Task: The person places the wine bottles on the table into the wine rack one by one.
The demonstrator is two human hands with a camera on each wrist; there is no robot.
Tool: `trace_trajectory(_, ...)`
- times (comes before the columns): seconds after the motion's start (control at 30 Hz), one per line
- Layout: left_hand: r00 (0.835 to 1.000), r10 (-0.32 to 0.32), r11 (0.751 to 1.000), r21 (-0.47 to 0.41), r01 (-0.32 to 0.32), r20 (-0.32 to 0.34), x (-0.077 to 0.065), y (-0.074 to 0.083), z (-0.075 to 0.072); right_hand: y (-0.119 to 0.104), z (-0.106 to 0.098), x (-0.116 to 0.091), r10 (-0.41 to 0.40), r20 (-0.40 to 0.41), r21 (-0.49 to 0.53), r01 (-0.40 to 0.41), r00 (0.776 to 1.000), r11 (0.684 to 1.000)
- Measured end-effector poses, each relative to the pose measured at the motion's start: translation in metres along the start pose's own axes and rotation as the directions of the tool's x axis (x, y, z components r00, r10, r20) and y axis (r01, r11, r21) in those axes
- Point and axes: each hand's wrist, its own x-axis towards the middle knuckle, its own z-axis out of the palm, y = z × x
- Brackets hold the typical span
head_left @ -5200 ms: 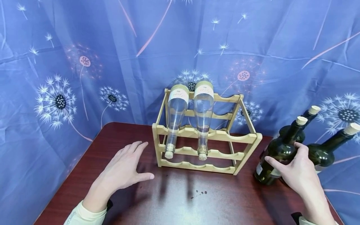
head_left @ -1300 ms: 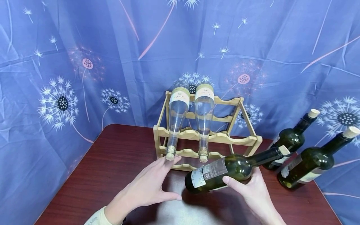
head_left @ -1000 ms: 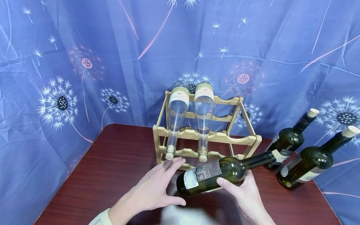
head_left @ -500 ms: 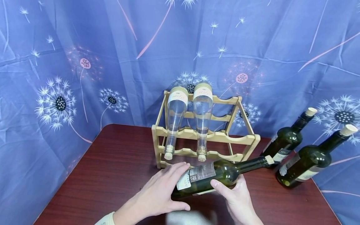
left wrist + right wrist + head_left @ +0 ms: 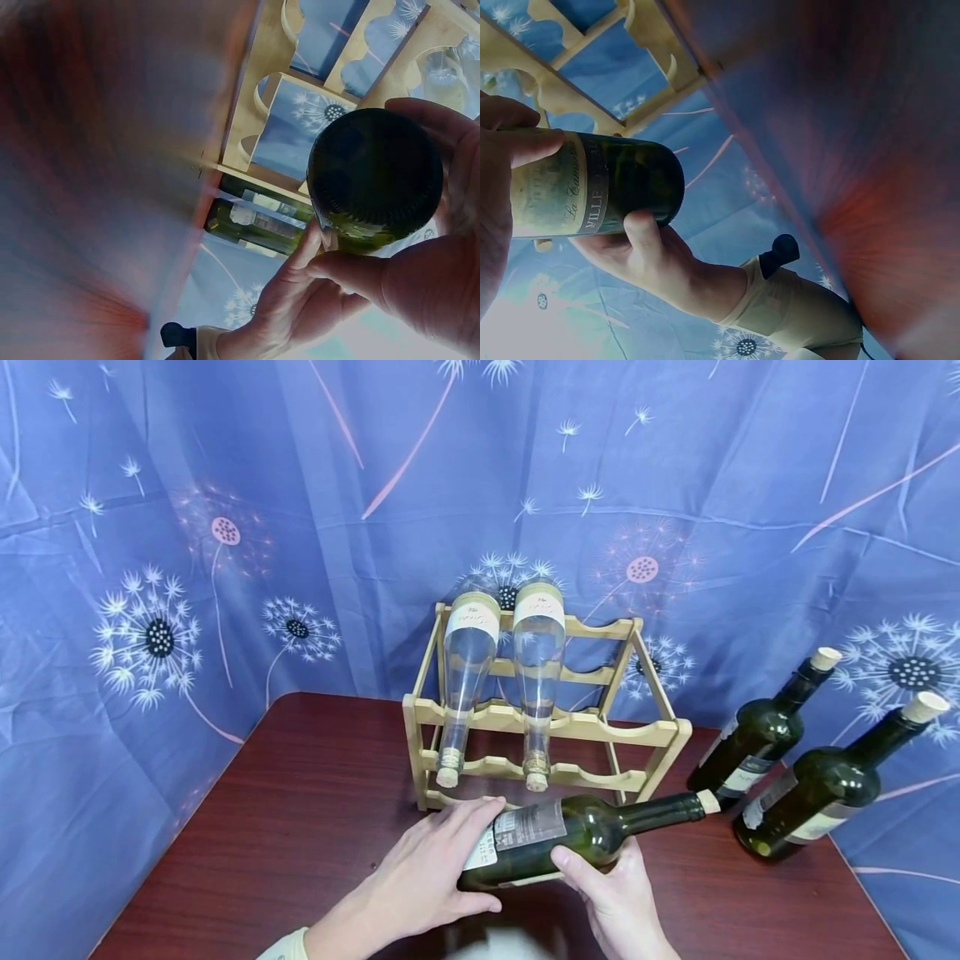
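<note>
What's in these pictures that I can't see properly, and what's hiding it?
Head view: part of the held bottle, covered by the left hand.
Head view: the small print on its grey label, too tiny to read.
Head view: part of the wooden rack, behind that hand and bottle.
Left wrist view: the cork, behind the bottle's base.

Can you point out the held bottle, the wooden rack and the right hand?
Held bottle (image 5: 580, 829): head view, on its green glass body.
Wooden rack (image 5: 581, 727): head view, on its upper front rail.
Right hand (image 5: 618, 891): head view, on the hand's middle.
</note>
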Motion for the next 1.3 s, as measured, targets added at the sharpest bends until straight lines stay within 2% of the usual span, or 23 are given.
trace_trajectory(0.5,1.0,0.028,0.999,-0.02,-0.028,-0.011,-0.001,-0.001,0.002,0.006,0.001,-0.002,0.046,0.011,-0.002,-0.046,0.999,0.999)
trace_trajectory(0.7,1.0,0.022,1.0,-0.021,-0.022,0.001,-0.001,-0.003,0.0,0.004,0.0,0.0,0.084,0.005,-0.085,-0.083,0.996,0.993)
trace_trajectory(0.83,1.0,0.021,0.999,-0.024,-0.021,0.01,-0.001,-0.005,-0.003,0.0,-0.005,0.005,0.157,0.071,-0.148,-0.145,0.985,0.978)
trace_trajectory(0.97,1.0,0.023,1.0,-0.016,-0.022,0.02,-0.001,-0.009,-0.007,-0.006,-0.014,0.011,0.242,0.192,-0.254,-0.19,0.951,0.948)
trace_trajectory(1.13,0.999,0.019,1.0,0.013,-0.02,0.048,-0.001,-0.012,-0.011,-0.017,-0.026,0.016,0.361,0.326,-0.411,-0.213,0.874,0.886)
trace_trajectory(1.23,0.998,0.013,1.0,0.027,-0.015,0.061,-0.002,-0.014,-0.013,-0.024,-0.034,0.016,0.426,0.357,-0.491,-0.221,0.831,0.843)
trace_trajectory(1.3,0.998,0.012,0.999,0.031,-0.015,0.067,-0.003,-0.015,-0.014,-0.029,-0.038,0.016,0.452,0.372,-0.538,-0.208,0.811,0.817)
